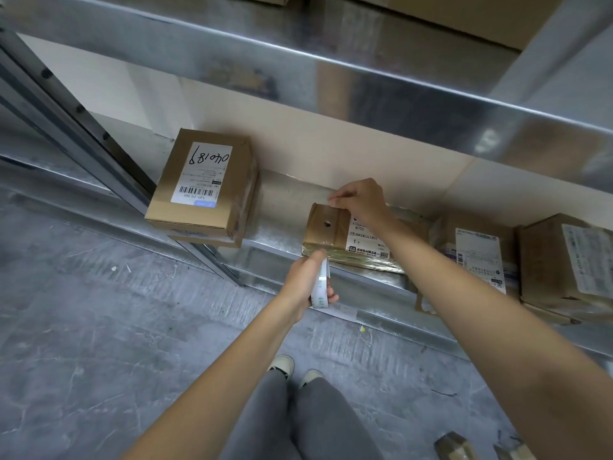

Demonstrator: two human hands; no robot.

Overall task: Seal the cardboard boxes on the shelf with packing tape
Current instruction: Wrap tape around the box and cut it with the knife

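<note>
Here the left hand (303, 280) grips the tape roll (321, 284); the right hand (356, 200) pinches tape over the flat box (335, 235), labelled boxes (560, 260) alongside.

Glossy metal shelf (381, 280), matt cardboard box (323, 227)

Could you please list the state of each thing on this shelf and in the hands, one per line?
Flat box: lying on the shelf, tape strip drawn across its top.
Tape roll: gripped in the left hand, by the flat box's front edge.
Right hand: pinching the tape end at the flat box's rear edge.
Labelled box: closed, lying apart to the left.
Right-side boxes: closed, side by side.
</note>
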